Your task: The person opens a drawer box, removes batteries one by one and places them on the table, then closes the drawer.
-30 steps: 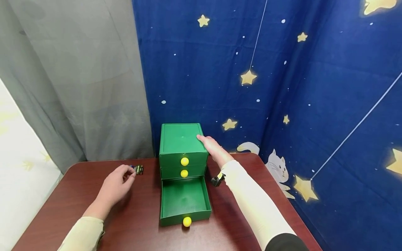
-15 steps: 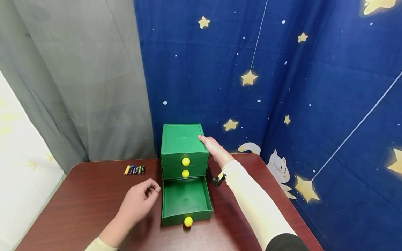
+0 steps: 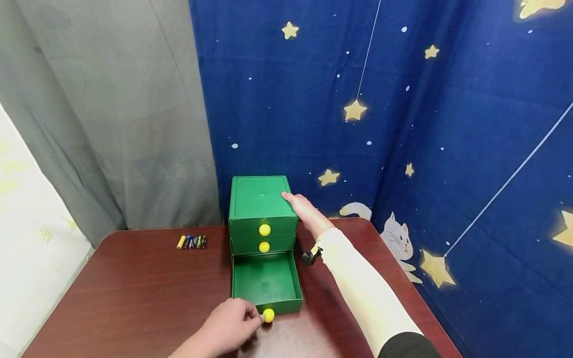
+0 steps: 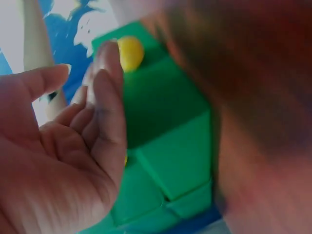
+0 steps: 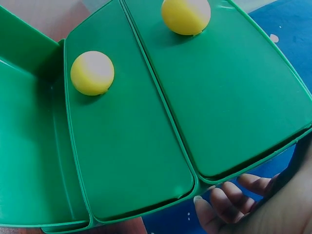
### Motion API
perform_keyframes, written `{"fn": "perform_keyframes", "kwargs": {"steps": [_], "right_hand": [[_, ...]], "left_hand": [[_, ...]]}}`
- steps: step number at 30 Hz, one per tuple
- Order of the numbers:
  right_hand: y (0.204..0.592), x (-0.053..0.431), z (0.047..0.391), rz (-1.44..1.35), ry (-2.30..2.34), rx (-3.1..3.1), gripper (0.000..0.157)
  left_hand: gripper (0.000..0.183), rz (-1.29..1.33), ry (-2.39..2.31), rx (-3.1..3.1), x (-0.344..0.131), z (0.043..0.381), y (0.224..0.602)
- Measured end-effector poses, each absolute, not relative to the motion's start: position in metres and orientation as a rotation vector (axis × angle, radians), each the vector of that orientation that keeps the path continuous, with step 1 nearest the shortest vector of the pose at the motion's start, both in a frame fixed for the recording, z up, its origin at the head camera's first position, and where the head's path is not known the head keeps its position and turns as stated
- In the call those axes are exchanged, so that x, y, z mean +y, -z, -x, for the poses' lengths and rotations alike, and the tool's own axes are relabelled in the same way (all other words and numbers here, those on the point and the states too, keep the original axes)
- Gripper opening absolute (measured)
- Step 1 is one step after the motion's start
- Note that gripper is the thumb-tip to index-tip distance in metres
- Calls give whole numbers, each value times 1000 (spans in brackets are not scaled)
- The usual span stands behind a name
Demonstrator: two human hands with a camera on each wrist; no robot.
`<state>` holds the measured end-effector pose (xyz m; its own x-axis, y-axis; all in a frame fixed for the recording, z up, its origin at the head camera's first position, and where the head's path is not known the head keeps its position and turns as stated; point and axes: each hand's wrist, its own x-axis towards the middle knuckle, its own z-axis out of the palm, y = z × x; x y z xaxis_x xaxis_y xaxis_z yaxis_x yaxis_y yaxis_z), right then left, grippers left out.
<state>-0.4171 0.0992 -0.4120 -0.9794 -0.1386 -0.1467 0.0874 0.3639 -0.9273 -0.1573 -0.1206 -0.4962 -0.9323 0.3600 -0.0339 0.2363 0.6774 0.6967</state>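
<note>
A green drawer cabinet point(image 3: 261, 197) with yellow ball knobs stands on the table, its bottom drawer point(image 3: 264, 283) pulled out and bare inside. My left hand point(image 3: 230, 323) is at that drawer's front, fingertips right beside its yellow knob point(image 3: 268, 315). In the left wrist view the fingers of the left hand point(image 4: 83, 131) are extended and the thumb stands apart from them, with the knob point(image 4: 131, 53) just beyond the fingertips. My right hand point(image 3: 306, 211) rests against the cabinet's right side, thumb on the top edge. Fingers of the right hand point(image 5: 229, 207) show along that side in the right wrist view.
A row of small batteries point(image 3: 192, 242), one of them yellow and thicker, lies on the dark red table point(image 3: 134, 283) left of the cabinet. Behind the table hang a grey curtain point(image 3: 134, 124) and a blue star-patterned curtain point(image 3: 291, 99).
My left hand has moved from the batteries, right and toward me, to the bottom drawer's knob. The row of batteries came into full view. The right hand has stayed on the cabinet.
</note>
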Motion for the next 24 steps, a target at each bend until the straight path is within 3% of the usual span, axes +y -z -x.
{"fn": "perform_keyframes", "kwargs": {"steps": [5,13,24], "right_hand": [[413,98,418,43,1656,2434,80],[413,98,417,64,1670,2442,75],[414,99,417,53,1669,2444,78]], "left_hand": [[34,-465,-937,2812,-111,155,510],[55,-460,-702,2999,-100,153,517],[52,-436,-435,3115,-84,157,520]]}}
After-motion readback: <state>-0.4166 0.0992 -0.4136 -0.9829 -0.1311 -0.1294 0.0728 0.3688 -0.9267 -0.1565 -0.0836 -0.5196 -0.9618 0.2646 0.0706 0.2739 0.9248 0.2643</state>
